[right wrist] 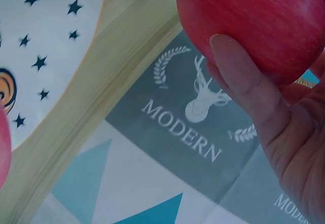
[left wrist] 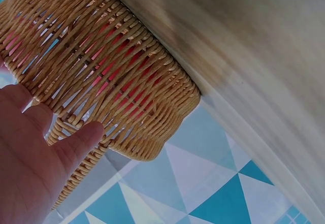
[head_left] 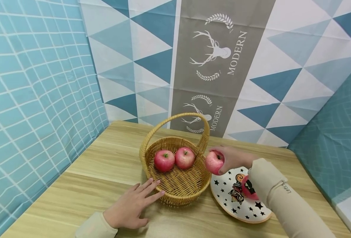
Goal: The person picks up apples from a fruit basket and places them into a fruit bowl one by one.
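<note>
A wicker basket with an arched handle stands on the table, with two red apples side by side in its back part. My right hand grips another apple just right of the basket rim, above the plate's edge. In the right wrist view the thumb lies along that apple. My left hand is spread, its fingertips touching the basket's front left rim. The left wrist view shows the fingers against the basket's woven side. One more apple sits on the plate, partly hidden by the right sleeve.
A white plate printed with black stars and a cartoon figure lies right of the basket. The wooden table meets a patterned cloth wall at the back and a blue tiled cloth at the left.
</note>
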`<action>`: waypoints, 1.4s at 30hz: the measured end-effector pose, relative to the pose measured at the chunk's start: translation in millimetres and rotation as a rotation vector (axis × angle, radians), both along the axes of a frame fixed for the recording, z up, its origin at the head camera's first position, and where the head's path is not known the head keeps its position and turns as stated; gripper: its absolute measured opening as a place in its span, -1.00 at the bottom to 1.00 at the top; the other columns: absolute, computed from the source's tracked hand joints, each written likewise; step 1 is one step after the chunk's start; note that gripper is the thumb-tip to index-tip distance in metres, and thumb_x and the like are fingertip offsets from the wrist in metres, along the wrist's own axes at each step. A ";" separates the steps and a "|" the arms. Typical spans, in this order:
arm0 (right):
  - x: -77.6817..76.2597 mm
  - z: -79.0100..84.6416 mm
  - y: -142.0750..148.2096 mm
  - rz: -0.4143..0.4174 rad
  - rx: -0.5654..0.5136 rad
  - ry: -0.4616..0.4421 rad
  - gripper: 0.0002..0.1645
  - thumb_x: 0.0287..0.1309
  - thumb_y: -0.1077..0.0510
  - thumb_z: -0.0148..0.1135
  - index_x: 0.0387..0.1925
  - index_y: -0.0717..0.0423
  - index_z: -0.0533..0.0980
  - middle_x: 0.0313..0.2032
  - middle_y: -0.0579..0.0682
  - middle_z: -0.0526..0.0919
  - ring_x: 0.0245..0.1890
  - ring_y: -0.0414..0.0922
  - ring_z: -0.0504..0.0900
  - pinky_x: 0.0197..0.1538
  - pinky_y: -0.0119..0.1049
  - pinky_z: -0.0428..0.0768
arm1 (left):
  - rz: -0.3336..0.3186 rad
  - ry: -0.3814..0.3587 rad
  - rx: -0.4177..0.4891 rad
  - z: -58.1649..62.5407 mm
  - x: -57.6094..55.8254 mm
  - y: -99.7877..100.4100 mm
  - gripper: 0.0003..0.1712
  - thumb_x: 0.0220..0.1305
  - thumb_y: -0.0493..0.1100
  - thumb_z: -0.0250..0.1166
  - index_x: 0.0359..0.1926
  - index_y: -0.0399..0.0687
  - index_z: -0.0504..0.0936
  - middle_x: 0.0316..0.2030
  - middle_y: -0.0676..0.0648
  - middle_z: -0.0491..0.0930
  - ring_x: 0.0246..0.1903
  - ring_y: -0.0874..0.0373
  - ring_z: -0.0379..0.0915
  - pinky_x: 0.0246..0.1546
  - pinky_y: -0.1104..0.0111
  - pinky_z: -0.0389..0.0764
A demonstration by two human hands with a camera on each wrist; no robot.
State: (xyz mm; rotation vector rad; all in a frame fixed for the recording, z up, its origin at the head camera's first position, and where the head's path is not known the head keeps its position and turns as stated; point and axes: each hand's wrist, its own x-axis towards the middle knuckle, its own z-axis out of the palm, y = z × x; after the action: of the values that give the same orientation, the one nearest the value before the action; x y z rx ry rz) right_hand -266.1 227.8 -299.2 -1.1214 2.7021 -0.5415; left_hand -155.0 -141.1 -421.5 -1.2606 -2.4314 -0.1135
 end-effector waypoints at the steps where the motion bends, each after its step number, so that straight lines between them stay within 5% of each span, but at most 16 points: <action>1: 0.2 0.4 2.3 -0.012 0.001 -0.003 -0.14 -0.41 0.15 0.46 0.11 0.24 0.43 -0.14 -0.03 0.55 -0.18 -0.12 0.50 -0.15 -0.25 0.52 | 0.000 0.003 0.002 -0.1 0.1 -0.3 0.02 -0.28 0.12 0.47 0.31 -0.02 0.40 0.31 -0.25 0.30 0.24 -0.21 0.29 -0.18 -0.10 0.53; 11: 4.2 -6.7 24.4 -0.080 0.006 0.011 -0.14 -0.41 0.11 0.45 0.10 0.25 0.42 -0.15 -0.01 0.51 -0.21 -0.10 0.46 -0.21 -0.23 0.51 | -0.002 -0.009 0.010 -0.3 0.4 -1.0 0.03 -0.27 0.11 0.47 0.33 -0.02 0.38 0.33 -0.25 0.28 0.25 -0.22 0.27 -0.19 -0.12 0.53; 22: 4.8 -40.1 35.3 -0.158 -0.056 0.132 -0.08 -0.42 0.08 0.51 0.13 0.23 0.42 -0.10 0.14 0.49 -0.18 0.00 0.48 -0.22 -0.16 0.52 | 0.009 -0.012 -0.004 0.2 0.3 -1.8 0.03 -0.27 0.12 0.47 0.33 0.00 0.38 0.32 -0.26 0.30 0.25 -0.22 0.27 -0.18 -0.13 0.52; 42: 1.0 -58.4 37.0 -0.234 -0.079 0.081 -0.06 -0.49 0.14 0.47 0.13 0.32 0.42 -0.12 0.21 0.45 -0.22 0.00 0.45 -0.25 -0.15 0.53 | 0.020 0.002 -0.074 7.1 0.7 -0.5 -0.01 -0.25 0.12 0.47 0.32 0.03 0.41 0.31 -0.22 0.32 0.24 -0.17 0.30 -0.16 -0.11 0.52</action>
State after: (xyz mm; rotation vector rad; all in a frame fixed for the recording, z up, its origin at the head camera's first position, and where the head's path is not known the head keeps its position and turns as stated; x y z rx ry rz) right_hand -265.1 264.9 -357.6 -0.8658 2.9268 -0.6549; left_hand -154.2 -141.6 -414.4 -1.2663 -2.4672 -0.0169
